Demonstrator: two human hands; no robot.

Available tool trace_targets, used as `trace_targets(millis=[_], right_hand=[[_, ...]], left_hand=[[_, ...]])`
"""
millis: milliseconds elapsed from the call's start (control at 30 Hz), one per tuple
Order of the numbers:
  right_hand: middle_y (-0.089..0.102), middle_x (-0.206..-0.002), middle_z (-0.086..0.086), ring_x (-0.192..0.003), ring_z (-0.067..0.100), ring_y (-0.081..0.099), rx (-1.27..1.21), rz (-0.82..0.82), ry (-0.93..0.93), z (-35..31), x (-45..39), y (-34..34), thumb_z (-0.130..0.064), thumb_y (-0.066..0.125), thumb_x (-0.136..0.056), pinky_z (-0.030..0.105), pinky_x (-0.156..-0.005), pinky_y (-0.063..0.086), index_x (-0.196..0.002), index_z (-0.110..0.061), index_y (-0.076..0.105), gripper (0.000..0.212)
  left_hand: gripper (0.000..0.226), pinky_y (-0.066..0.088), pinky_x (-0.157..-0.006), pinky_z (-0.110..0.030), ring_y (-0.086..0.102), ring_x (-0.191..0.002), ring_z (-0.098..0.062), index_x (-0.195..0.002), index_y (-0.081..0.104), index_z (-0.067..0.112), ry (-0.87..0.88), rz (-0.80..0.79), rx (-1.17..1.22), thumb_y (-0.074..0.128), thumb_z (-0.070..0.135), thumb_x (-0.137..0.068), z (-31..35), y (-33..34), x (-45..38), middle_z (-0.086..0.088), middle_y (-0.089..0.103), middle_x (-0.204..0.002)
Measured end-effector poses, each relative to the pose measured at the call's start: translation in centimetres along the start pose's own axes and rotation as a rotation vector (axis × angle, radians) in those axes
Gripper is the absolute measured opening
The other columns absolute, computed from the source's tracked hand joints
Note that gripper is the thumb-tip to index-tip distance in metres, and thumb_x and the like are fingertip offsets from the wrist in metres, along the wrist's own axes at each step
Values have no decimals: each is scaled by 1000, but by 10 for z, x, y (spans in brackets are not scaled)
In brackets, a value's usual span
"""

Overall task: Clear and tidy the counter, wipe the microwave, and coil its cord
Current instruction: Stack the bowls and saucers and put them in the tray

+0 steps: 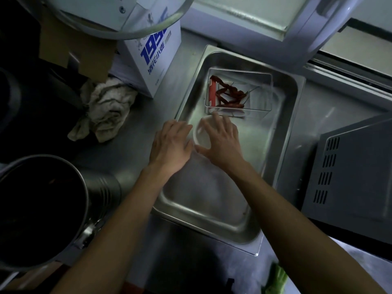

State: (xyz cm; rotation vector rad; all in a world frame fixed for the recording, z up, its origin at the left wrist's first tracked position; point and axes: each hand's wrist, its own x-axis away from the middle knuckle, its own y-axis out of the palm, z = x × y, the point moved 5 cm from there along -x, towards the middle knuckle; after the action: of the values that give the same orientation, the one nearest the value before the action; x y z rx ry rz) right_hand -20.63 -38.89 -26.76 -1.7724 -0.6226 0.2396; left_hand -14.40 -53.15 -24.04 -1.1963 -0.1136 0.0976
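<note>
On the steel counter (148, 115), both hands reach into a shallow rectangular stainless-steel tray (282, 145): the left hand (171, 145) lies flat with fingers straight, holding nothing, and the right hand (220, 141) spreads its fingers over a round clear plastic lid (198, 132). Beyond them in the tray sits a clear rectangular plastic box (263, 92) of dried red chillies (228, 93), the grey microwave (352, 168) just right of the tray and a crumpled grey-white rag (106, 109) left.

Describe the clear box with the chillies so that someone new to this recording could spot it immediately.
Find the large steel tray in the middle of the counter, left of the grey microwave. At its far end, beyond both hands, sits a clear plastic box. It is the only container showing dried red chillies and a red strip along its left side.
</note>
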Motion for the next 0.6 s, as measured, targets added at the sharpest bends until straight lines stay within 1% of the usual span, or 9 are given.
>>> trace_targets(millis=[33,100,200,267,367,433,500,600], right_hand=[[13,-163,7,-148,37,11,13,-2,-4,0,-2,2,-77,34,-77,53,-117,21,-146,-32,34,83],[8,-164,8,-150,38,5,20,-24,3,1,-5,6,-78,35,-80,55,-120,15,-150,-31,28,84],[0,-166,9,-152,34,-7,-3,-60,9,0,-4,4,-79,32,-81,55,-122,5,-152,-32,22,86],[-2,-166,9,-152,32,-9,-25,-62,13,-1,2,0,-79,29,-81,53,-122,1,-153,-31,22,86],[3,-166,9,-153,29,-7,-25,-44,39,4,20,-4,-67,40,-92,50,-123,3,-153,-28,24,74],[5,-167,8,-153,27,-4,-27,-30,74,8,35,-8,-61,42,-96,48,-123,5,-153,-28,24,68],[7,-167,8,-153,26,-1,-38,-13,117,10,50,-15,-57,42,-98,46,-124,6,-154,-27,23,66],[13,-166,9,-153,26,5,-72,50,163,13,76,-31,-51,44,-100,44,-124,11,-155,-25,25,63]], left_hand=[[44,48,-97,-50,48,-127,-25,-130,59,16,5,7,10,67,25,-88,-1,0,-1,-4,59,-132],[44,48,-97,-51,49,-127,-26,-130,60,15,5,8,25,66,26,-88,-3,0,-2,-6,59,-132],[46,46,-101,-49,47,-130,-24,-134,57,17,-10,-4,20,63,30,-90,-3,-3,-1,-5,57,-137],[47,44,-103,-48,45,-132,-23,-136,55,19,-25,-8,8,62,32,-91,-2,-5,1,-4,55,-139],[46,46,-100,-49,48,-129,-25,-134,57,18,-21,-6,27,62,30,-90,1,-9,7,-5,57,-136],[44,47,-99,-48,50,-126,-25,-132,56,20,-13,-14,32,61,29,-90,9,-12,13,-4,58,-133],[45,45,-103,-47,47,-129,-23,-135,53,21,-3,-20,26,62,30,-92,21,-14,20,-3,55,-137],[48,41,-108,-45,46,-132,-24,-139,51,19,53,-20,41,61,29,-94,41,-15,34,-4,54,-141]])
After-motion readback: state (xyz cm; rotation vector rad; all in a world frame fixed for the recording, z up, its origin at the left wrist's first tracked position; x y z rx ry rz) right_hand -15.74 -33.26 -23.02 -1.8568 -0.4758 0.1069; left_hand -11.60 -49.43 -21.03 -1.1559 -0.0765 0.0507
